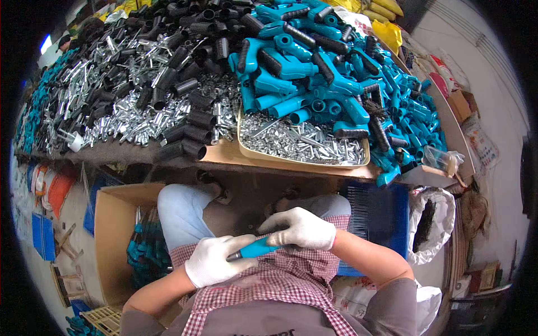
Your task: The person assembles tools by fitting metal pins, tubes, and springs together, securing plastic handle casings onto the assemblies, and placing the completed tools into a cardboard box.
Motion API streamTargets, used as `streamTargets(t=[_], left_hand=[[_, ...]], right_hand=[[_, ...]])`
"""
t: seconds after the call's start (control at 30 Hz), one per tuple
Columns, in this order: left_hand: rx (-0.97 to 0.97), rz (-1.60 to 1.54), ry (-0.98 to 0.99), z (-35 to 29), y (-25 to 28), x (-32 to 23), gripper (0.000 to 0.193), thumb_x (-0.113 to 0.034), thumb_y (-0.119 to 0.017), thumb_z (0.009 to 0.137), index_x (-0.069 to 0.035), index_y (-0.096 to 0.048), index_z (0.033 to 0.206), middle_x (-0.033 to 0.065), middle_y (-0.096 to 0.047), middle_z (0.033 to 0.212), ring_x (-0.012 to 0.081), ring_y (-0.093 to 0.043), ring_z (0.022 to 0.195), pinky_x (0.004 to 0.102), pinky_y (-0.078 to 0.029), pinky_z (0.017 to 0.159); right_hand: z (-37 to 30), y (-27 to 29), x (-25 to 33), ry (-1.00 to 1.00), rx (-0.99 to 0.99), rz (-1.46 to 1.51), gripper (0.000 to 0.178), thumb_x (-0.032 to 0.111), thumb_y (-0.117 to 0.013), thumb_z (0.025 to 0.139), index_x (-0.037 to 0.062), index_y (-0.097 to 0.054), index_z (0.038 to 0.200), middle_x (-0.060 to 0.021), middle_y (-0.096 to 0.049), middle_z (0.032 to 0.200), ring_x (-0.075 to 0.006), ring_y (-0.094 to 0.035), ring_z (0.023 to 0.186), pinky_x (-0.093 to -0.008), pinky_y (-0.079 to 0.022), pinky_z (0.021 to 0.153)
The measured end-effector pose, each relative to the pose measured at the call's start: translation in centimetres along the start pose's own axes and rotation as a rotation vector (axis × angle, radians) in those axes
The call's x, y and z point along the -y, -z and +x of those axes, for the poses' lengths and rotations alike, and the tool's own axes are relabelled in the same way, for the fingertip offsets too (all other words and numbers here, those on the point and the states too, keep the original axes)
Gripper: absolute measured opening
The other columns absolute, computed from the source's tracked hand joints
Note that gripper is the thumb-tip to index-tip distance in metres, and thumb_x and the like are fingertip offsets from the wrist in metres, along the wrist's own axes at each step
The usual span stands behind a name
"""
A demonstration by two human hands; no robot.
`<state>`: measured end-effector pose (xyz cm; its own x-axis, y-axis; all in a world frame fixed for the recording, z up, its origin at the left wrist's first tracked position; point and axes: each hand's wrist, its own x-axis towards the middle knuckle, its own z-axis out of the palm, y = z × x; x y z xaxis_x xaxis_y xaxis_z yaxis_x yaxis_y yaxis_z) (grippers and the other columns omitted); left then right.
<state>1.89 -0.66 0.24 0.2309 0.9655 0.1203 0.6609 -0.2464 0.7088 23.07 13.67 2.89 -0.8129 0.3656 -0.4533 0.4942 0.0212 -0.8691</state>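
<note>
While a teal tubular part (258, 248) is held above a checkered apron (263, 292), its left end is clasped by the white-gloved left grip (216, 261) and its right end by the white-gloved right grip (305, 228). On the counter (219, 152), teal pistol-shaped casings (288, 66) are heaped near a tray (305, 164) of metal pieces (291, 141).

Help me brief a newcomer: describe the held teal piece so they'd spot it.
Start at the checked apron, lower middle. Over it, the gloved left hand and right hand hold the teal piece. Unlike the teal heap on the bench, this one is in hand.
</note>
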Motion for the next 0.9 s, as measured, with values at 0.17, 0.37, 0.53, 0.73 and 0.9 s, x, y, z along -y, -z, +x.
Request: streamTargets(t=[0.17, 0.37, 0.53, 0.73, 0.9], left_hand=[[0.026, -0.046, -0.003, 1.4, -0.5, -0.5, 0.05, -0.038, -0.077, 0.077, -0.01, -0.066, 0.117, 0.015, -0.07, 0.091, 0.034, -0.07, 0.08, 0.0425, -0.056, 0.069], [0.035, -0.065, 0.028, 2.6, -1.6, -0.5, 0.048, -0.027, -0.08, 0.075, -0.01, -0.067, 0.118, 0.017, -0.069, 0.091, 0.0366, -0.068, 0.084, 0.0404, -0.055, 0.072], [-0.123, 0.023, -0.047, 3.4, -1.3, -0.8, 0.048, -0.035, -0.078, 0.075, -0.015, -0.066, 0.117, 0.0121, -0.07, 0.083, 0.0322, -0.069, 0.075, 0.0401, -0.055, 0.065], [-0.175, 0.046, -0.028, 2.8, -0.7, -0.5, 0.045, -0.032, -0.08, 0.073, -0.015, -0.068, 0.114, 0.0123, -0.069, 0.081, 0.0326, -0.069, 0.074, 0.04, -0.055, 0.064], [-0.187, 0.06, 0.002, 2.2, -0.3, -0.1, 0.047, -0.034, -0.081, 0.073, -0.016, -0.068, 0.114, 0.0125, -0.069, 0.08, 0.0333, -0.069, 0.073, 0.0404, -0.055, 0.064]], right_hand=[[1.2, -1.8, -2.4, 0.19, -0.063, -0.037, 0.049, 0.028, -0.07, 0.083, -0.0047, -0.064, 0.119, -0.0201, -0.071, 0.099, -0.0257, -0.068, 0.088, -0.0366, -0.052, 0.082], [1.0, -0.4, -0.8, 0.197, -0.094, -0.144, 0.041, 0.029, -0.068, 0.084, -0.0002, -0.068, 0.113, -0.0207, -0.071, 0.098, -0.0316, -0.069, 0.088, -0.0395, -0.053, 0.08], [1.5, 6.3, 1.8, 0.378, -0.718, -0.852, 0.014, 0.019, -0.067, 0.081, 0.0086, -0.074, 0.087, -0.0113, -0.068, 0.089, -0.0315, -0.065, 0.088, -0.0405, -0.052, 0.081], [3.5, 11.5, 1.1, 0.261, -0.741, -1.3, 0.011, 0.019, -0.068, 0.078, 0.0112, -0.074, 0.083, -0.0102, -0.063, 0.087, -0.0309, -0.062, 0.089, -0.0425, -0.051, 0.079], [4.4, 11.7, 2.3, 0.212, -0.619, -1.565, 0.011, 0.015, -0.065, 0.077, 0.0055, -0.071, 0.077, -0.0149, -0.066, 0.085, -0.0317, -0.065, 0.085, -0.0432, -0.053, 0.077]])
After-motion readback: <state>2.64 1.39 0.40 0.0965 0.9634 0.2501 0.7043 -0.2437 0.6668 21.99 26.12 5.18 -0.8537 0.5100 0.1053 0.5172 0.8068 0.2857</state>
